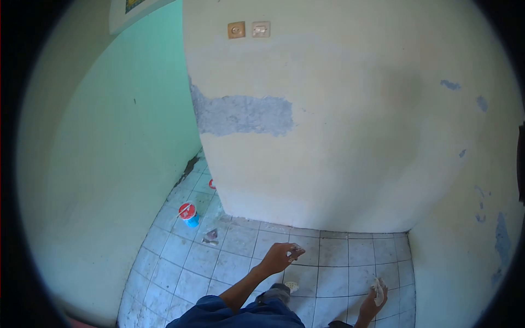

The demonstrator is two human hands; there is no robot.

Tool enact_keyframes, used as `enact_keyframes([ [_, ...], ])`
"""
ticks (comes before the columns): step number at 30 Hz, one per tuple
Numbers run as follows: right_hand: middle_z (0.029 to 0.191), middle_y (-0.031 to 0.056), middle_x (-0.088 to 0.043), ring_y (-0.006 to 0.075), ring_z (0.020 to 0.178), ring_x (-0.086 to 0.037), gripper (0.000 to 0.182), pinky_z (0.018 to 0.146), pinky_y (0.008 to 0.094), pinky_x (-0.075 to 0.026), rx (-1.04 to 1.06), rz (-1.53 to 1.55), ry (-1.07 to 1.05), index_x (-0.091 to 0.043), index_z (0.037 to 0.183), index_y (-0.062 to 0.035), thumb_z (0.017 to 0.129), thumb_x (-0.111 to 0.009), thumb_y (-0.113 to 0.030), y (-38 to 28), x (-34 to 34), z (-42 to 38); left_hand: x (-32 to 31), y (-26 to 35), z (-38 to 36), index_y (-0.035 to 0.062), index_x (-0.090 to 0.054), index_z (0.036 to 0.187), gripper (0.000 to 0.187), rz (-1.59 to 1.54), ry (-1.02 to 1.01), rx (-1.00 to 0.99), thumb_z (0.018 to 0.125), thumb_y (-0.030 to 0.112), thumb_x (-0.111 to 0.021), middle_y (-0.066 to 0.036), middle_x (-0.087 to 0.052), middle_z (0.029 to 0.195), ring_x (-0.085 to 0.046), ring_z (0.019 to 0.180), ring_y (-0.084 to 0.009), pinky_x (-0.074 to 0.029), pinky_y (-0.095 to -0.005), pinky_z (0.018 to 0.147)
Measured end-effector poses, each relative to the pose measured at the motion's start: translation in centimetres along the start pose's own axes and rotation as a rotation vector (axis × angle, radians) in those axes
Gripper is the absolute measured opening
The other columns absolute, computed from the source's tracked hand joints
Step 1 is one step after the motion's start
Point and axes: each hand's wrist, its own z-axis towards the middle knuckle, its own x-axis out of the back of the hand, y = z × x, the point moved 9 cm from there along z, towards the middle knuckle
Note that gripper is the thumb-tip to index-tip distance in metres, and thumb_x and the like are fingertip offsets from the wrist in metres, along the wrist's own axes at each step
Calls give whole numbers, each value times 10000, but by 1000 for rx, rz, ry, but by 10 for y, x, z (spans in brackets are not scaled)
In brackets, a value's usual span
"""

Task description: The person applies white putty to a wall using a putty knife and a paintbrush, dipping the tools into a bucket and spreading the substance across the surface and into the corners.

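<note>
My left hand (283, 256) is held out above the tiled floor, its fingers curled together. Whitish smears show on the fingertips; whether something small is pinched there I cannot make out. Lower right, my right hand (378, 300) is closed around a crumpled whitish piece (378, 291), like paper or cloth. Ahead of both hands stands a cream wall (306, 180) with a rough grey bare patch (243, 116).
A blue tub with a red lid (187, 211) carries a thin stick on top. Close by lie a dark scrap (211, 235) and a red round object (212, 184). A socket (236, 30) and a switch (261, 29) sit high on the wall. The right wall has grey chips (502, 238).
</note>
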Motion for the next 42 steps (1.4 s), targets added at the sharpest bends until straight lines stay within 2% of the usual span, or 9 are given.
enact_keyframes([
  [7, 1232, 178, -535, 307, 1148, -494, 365, 975, 383, -369, 116, -34, -142, -558, 1157, 48, 808, -551, -59, -25, -34, -21, 42, -6, -36, 48, -641, 742, 249, 230, 146, -158, 862, 265, -618, -108, -643, 712, -617, 651, -295, -477, -354, 594],
  [11, 1234, 186, -536, 302, 1176, -485, 340, 990, 383, -361, 25, 7, -181, -567, 1157, 42, 832, -553, -58, -53, -58, -35, 56, -10, -38, 44, -626, 906, 142, 125, 140, -217, 872, 178, -591, -127, -646, 874, -617, 841, -299, -492, -364, 746],
  [14, 1223, 194, -547, 292, 1173, -496, 333, 989, 370, -365, 202, -111, -223, -565, 1155, 49, 836, -551, -45, -66, -85, -45, 77, 2, -43, 45, -614, 973, 143, 151, 126, -300, 865, 136, -588, -117, -635, 990, -593, 954, -285, -478, -361, 830],
  [21, 1203, 211, -557, 313, 1176, -500, 289, 982, 371, -373, 223, 39, -391, -588, 1104, 72, 834, -544, -19, -127, -177, -84, 121, -36, -51, 37, -624, 911, 119, 147, 40, -261, 841, 134, -616, -103, -621, 1057, -568, 1029, -284, -454, -378, 888],
  [26, 1296, 226, -484, 338, 1316, -329, 318, 1037, 386, -300, 151, -11, -423, -589, 1132, 45, 822, -554, -17, -143, -227, -122, 150, -53, -61, 34, -623, 888, 137, 213, 65, -366, 842, 164, -622, -118, -597, 1130, -512, 1127, -308, -414, -399, 940],
  [32, 1232, 203, -539, 314, 1190, -487, 341, 989, 381, -375, 168, -89, -489, -573, 1148, 54, 816, -579, -24, -154, -256, -154, 157, -87, -60, 31, -609, 894, 146, 15, -71, -302, 858, 173, -612, -119, -589, 1133, -536, 1091, -293, -432, -391, 915],
  [35, 1165, 174, -576, 254, 1082, -564, 333, 902, 336, -456, -101, 110, -553, -583, 1133, 47, 806, -587, -15, -143, -277, -177, 138, -91, -63, 26, -602, 889, 154, -175, -223, -273, 868, 179, -602, -123, -615, 1052, -573, 1014, -292, -453, -372, 869],
  [36, 1122, 112, -596, 147, 1015, -558, 320, 856, 258, -448, -52, 115, -561, -576, 1140, 40, 828, -597, -29, -147, -283, -184, 133, -89, -66, 24, -600, 885, 157, -227, -259, -275, 871, 180, -599, -123, -625, 1020, -586, 984, -293, -461, -363, 850],
  [42, 985, 133, -629, 186, 904, -618, 258, 785, 273, -492, 49, 102, -600, -634, 1015, 47, 761, -595, 30, -159, -305, -197, 137, -109, -73, -4, -598, 897, 192, -213, -318, -120, 879, 187, -598, -125, -651, 899, -637, 841, -232, -491, -312, 766],
])
